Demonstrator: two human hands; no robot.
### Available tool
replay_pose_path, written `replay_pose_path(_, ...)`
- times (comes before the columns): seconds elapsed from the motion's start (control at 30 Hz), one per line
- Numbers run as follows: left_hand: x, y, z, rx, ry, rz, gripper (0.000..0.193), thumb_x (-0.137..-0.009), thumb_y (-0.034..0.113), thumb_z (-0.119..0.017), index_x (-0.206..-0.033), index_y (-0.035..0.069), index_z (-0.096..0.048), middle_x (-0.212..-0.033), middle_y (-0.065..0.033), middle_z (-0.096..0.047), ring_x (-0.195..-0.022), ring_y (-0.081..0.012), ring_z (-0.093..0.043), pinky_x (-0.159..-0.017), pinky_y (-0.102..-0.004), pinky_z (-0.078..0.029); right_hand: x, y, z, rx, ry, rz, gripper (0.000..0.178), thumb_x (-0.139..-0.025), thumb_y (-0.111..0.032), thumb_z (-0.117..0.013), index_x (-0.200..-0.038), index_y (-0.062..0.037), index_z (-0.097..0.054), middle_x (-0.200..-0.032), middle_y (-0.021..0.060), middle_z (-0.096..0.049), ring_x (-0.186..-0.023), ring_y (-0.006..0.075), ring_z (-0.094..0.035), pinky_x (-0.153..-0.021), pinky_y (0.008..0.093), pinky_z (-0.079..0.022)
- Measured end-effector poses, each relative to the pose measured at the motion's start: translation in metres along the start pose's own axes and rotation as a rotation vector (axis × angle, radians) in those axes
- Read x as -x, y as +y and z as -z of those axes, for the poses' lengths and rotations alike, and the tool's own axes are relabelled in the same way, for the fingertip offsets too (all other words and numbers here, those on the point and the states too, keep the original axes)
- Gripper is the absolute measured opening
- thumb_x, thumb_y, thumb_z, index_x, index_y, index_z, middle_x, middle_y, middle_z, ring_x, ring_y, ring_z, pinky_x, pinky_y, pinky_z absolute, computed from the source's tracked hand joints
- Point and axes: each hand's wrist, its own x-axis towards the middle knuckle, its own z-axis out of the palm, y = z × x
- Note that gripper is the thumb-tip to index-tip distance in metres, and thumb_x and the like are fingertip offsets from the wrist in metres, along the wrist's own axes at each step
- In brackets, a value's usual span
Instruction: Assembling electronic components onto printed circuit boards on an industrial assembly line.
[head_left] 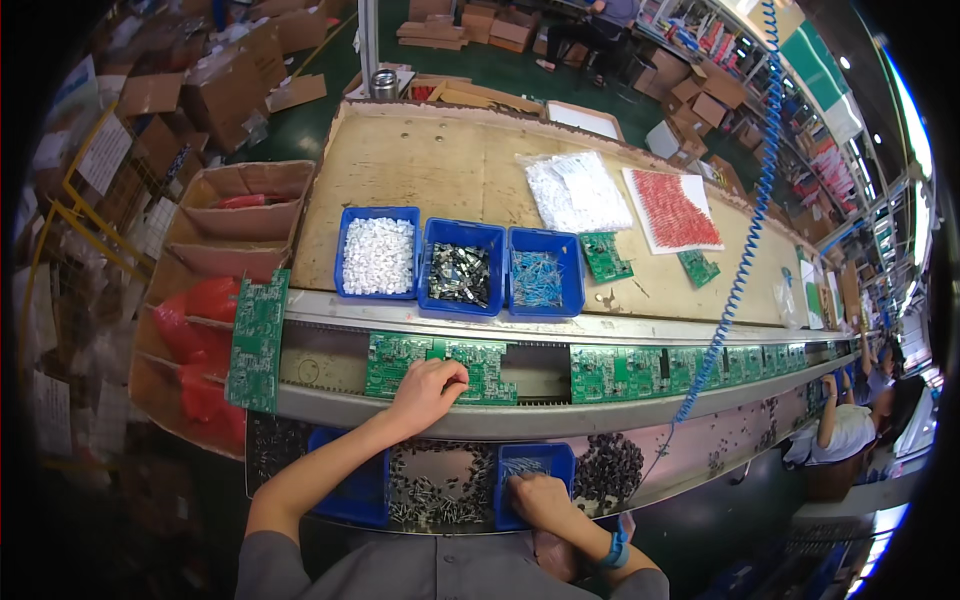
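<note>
left hand [432,388] over green circuit board [487,370] on conveyor track [322,358] | right hand [541,500] in lower blue bin [563,468] | upper blue bin [378,213] of white parts [378,256] beyond

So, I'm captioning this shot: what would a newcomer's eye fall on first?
Probably the blue coiled cord, hanging across the right side of the view. Next come three blue bins of small parts, side by side on the worktop, just beyond the row of green circuit boards. Nearer, the left hand is at one of those boards while the right hand dips into a lower blue bin.
</note>
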Motion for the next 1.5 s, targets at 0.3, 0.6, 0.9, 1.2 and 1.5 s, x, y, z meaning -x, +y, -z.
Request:
replay_pose_path(0.3,0.001,0.001,-0.002,-0.047,0.029,-0.065,0.005,-0.08,0.011,-0.065,-0.079,0.009,-0.061,-0.07,-0.0028,-0.059,-0.069,-0.0214,-0.054,-0.072,-0.0355,-0.038,0.003,0.007,0.008,-0.132,0.026,-0.007,0.01,-0.074,-0.014,-0.062,-0.082,-0.008,-0.06,-0.073,0.0127,-0.061,-0.076,0.0325,-0.062,-0.065,0.0427,-0.051)
replay_pose_path(0.6,0.001,0.003,-0.005,-0.193,0.024,-0.211,0.004,-0.077,0.013,-0.067,-0.078,0.009,-0.065,-0.085,0.0002,-0.059,-0.081,-0.0199,-0.056,-0.071,-0.0348,-0.037,0.007,0.004,0.024,-0.11,0.041,0.075,0.006,-0.074,-0.012,-0.061,-0.079,-0.0084,-0.062,-0.073,0.0121,-0.062,-0.074,0.0318,-0.061,-0.066,0.0424,-0.049)
replay_pose_path(0.9,0.014,0.033,0.035,-0.13,0.099,-0.144,0.011,-0.08,0.014,-0.065,-0.087,0.006,-0.062,-0.082,-0.0054,-0.056,-0.082,-0.025,-0.055,-0.073,-0.039,-0.043,-0.042,0.001,0.093,-0.595,0.211,0.05,0.01,-0.08,-0.005,-0.065,-0.09,-0.0032,-0.064,-0.086,0.0169,-0.066,-0.075,0.0342,-0.064,-0.065,0.0367,-0.052)
replay_pose_path(1.2,0.117,0.039,0.111,-0.191,-0.696,0.29,0.03,-0.079,0.025,-0.07,-0.094,0.0,-0.062,-0.087,-0.0159,-0.064,-0.084,-0.0336,-0.062,-0.074,-0.0397,-0.05,-0.119,0.024,0.084,-0.639,0.356,0.27,0.018,-0.082,-0.003,-0.064,-0.099,-0.002,-0.068,-0.082,0.013,-0.067,-0.073,0.0247,-0.065,-0.064,0.0303,-0.051)
replay_pose_path(1.5,0.153,0.011,0.057,-0.469,-0.27,0.402,0.033,-0.073,0.019,-0.072,-0.094,0.001,-0.055,-0.092,-0.0165,-0.057,-0.086,-0.0365,-0.06,-0.072,-0.0427,-0.049,-0.138,0.019,0.073,-0.661,0.401,0.225,0.013,-0.082,-0.005,-0.065,-0.095,-0.0012,-0.068,-0.087,0.014,-0.068,-0.073,0.0264,-0.066,-0.064,0.0309,-0.052)
